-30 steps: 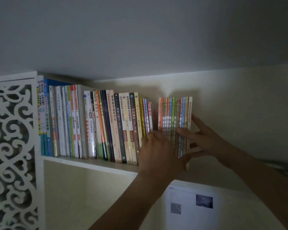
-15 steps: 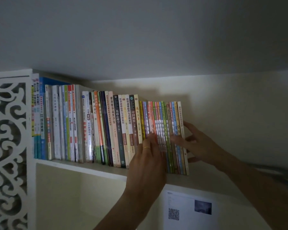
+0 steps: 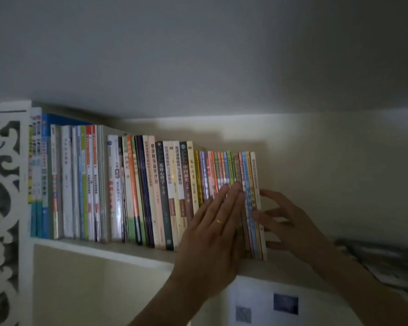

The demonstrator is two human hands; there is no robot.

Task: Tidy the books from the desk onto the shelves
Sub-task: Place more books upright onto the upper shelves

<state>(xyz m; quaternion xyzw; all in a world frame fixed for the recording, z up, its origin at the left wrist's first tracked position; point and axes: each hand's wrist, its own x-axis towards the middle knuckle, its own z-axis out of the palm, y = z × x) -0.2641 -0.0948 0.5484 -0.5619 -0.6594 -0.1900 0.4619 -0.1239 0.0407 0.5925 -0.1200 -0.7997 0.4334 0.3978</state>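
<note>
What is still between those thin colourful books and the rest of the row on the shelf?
Nothing visible. The thin colourful books stand against the row on the shelf. The left hand lies flat on their spines; the right hand is at the outermost book.

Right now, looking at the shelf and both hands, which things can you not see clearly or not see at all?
- Head view: lower spines of the thin books, hidden behind the left hand.
- Right hand: whether it touches the last book is blurred.
- Printed sheet: too blurred to read, cut by the bottom edge.
- Dark thing on the right: too dim and blurred to name.
</note>
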